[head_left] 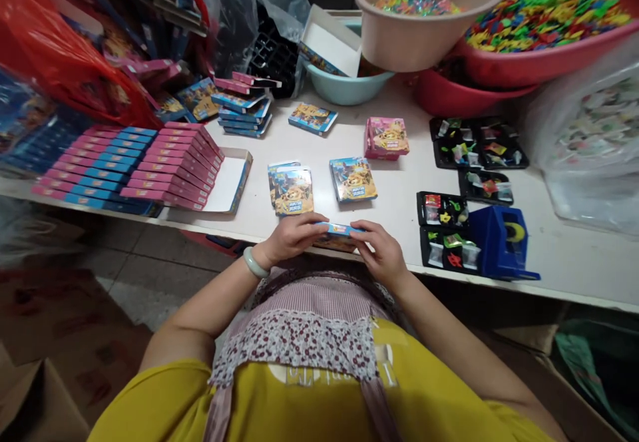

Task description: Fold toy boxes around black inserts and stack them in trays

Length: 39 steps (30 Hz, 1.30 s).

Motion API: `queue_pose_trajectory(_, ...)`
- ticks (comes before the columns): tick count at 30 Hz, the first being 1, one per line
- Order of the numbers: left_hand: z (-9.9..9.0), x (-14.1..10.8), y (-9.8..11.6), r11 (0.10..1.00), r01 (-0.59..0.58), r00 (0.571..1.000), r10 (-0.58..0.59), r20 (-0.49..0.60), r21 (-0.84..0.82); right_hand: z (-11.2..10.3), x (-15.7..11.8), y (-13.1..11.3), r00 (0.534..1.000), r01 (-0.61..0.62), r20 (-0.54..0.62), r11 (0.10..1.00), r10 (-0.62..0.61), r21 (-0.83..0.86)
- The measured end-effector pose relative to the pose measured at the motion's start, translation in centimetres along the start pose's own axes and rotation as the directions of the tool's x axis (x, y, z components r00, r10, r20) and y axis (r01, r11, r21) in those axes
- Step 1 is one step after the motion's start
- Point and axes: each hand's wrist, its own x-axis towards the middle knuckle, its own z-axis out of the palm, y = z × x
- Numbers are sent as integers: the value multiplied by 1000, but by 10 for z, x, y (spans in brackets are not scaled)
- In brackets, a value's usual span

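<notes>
Slim blue printed carton, one: at front edge of white table, narrow side upward, pinched between left hand at one end and right hand at the other. Step in hand, as judged: squaring or pressing the carton's edge. Called for next: even fingertip pressure, both ends steady. Just beyond: left carton pile and right carton pile, likely limiting forward reach. Farther back: pink carton stack. Leftward: overlapping pink carton row, shallow open box. Rightward: filled black compartment trays, blue tape dispenser close beside.
</notes>
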Motion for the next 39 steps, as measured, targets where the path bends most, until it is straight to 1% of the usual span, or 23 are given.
queue_pose_trajectory(2, 6, 5, 2, 986, 137, 989, -141, -44, -92, 6, -1, -2, 997, -68, -43, 997, 69, 25)
queue_pose_trajectory(4, 15, 11, 6, 956, 250, 958, -268, -104, -153, -1, -4, -3, 984, -160, -72, 984, 166, 78)
queue_pose_trajectory(6, 25, 17, 9, 953, 262, 943, -286, -170, -153, -25, -16, 1, 952, -275, -116, 959, 282, 71)
queue_pose_trajectory(8, 34, 21, 9, 974, 201, 946, -221, -236, -106, -65, -36, 8, 891, -416, -234, 906, 390, -74)
queue_pose_trajectory(9, 37, 22, 7, 983, 166, 949, -179, -261, -73, -89, -49, 11, 849, -493, -318, 850, 423, -187)
queue_pose_trajectory(10, 40, 23, 5, 990, 138, 952, -144, -271, -40, -112, -62, 14, 803, -568, -404, 766, 438, -299)
queue_pose_trajectory(12, 43, 23, -1, 995, 95, 963, -88, -256, 15, -154, -86, 19, 719, -686, -543, 564, 434, -459)
queue_pose_trajectory(14, 43, 22, -6, 997, 68, 974, -57, -220, 44, -183, -100, 24, 657, -753, -608, 394, 445, -527)
queue_pose_trajectory(15, 42, 23, -7, 996, 66, 977, -54, -207, 52, -192, -104, 28, 631, -774, -619, 340, 467, -533)
queue_pose_trajectory(16, 41, 23, -7, 996, 70, 979, -58, -198, 58, -198, -106, 31, 608, -791, -621, 314, 495, -524)
queue_pose_trajectory(17, 40, 24, -7, 995, 77, 979, -63, -193, 63, -202, -107, 35, 585, -808, -619, 316, 524, -497)
queue_pose_trajectory(18, 39, 25, -7, 994, 84, 979, -70, -191, 67, -203, -107, 39, 561, -827, -617, 346, 552, -443)
queue_pose_trajectory(20, 39, 26, -5, 993, 97, 978, -83, -191, 67, -202, -110, 46, 494, -854, -626, 472, 603, -219)
queue_pose_trajectory(22, 40, 26, -4, 992, 107, 979, -93, -184, 65, -196, -116, 50, 414, -823, -636, 566, 651, 44)
queue_pose_trajectory(24, 41, 25, -5, 991, 124, 977, -111, -184, 59, -188, -125, 52, 361, -782, -632, 592, 686, 195)
queue_pose_trajectory(25, 41, 24, -5, 989, 135, 974, -123, -188, 52, -185, -129, 52, 350, -775, -627, 591, 696, 223)
queue_pose_trajectory(28, 40, 21, -7, 985, 168, 969, -158, -190, 35, -181, -138, 51, 363, -784, -634, 592, 683, 189)
queue_pose_trajectory(30, 40, 20, -8, 984, 174, 971, -165, -176, 35, -184, -140, 49, 401, -823, -674, 568, 620, 33)
queue_pose_trajectory(32, 40, 20, -8, 986, 164, 974, -157, -162, 29, -185, -140, 43, 444, -856, -688, 500, 574, -135)
queue_pose_trajectory(34, 42, 22, -6, 990, 137, 977, -131, -165, 24, -179, -134, 33, 470, -861, -655, 470, 592, -194)
queue_pose_trajectory(36, 45, 25, -2, 995, 92, 980, -83, -181, 38, -161, -119, 18, 515, -828, -532, 552, 672, -104)
queue_pose_trajectory(38, 47, 31, 4, 997, 49, 982, -36, -184, 66, -132, -94, 1, 602, -747, -327, 659, 729, 95)
queue_pose_trajectory(39, 47, 34, 6, 996, 34, 985, -19, -174, 80, -115, -78, -8, 651, -697, -221, 687, 726, 205)
